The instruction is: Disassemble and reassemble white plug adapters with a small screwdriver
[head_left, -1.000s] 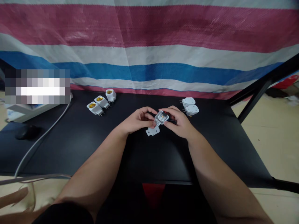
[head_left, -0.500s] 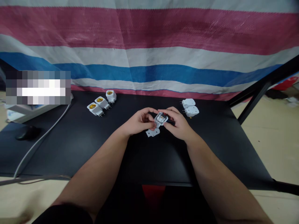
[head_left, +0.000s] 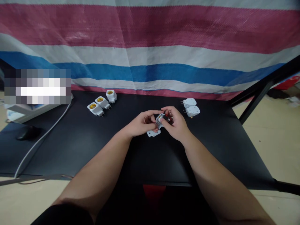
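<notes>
1. Where the black table (head_left: 70, 147) stretches to the left, a black mouse (head_left: 27, 133) lies near a white case (head_left: 23, 115), whose upper part is blurred out.
2. Farther right, at the far side, three white sockets (head_left: 100, 101) with gold-coloured insides stand in a slanting row, metal pins pointing right.
3. Around the middle, the left hand (head_left: 140, 124) has its thumb and fingers pinched on the left edge of a small white housing (head_left: 158, 124).
4. Just on the near side of those fingers, a flat white plate (head_left: 153, 133) with holes shows, partly covered.
5. That housing sits between both hands, above the table.
6. From the right, the right hand (head_left: 175, 122) presses its thumb onto the housing, fingers curled around the far side; something red shows among them.
7. Far right, two white plug pieces (head_left: 192, 111) lie touching, a small brass-coloured bit (head_left: 191, 117) just nearer.
</notes>
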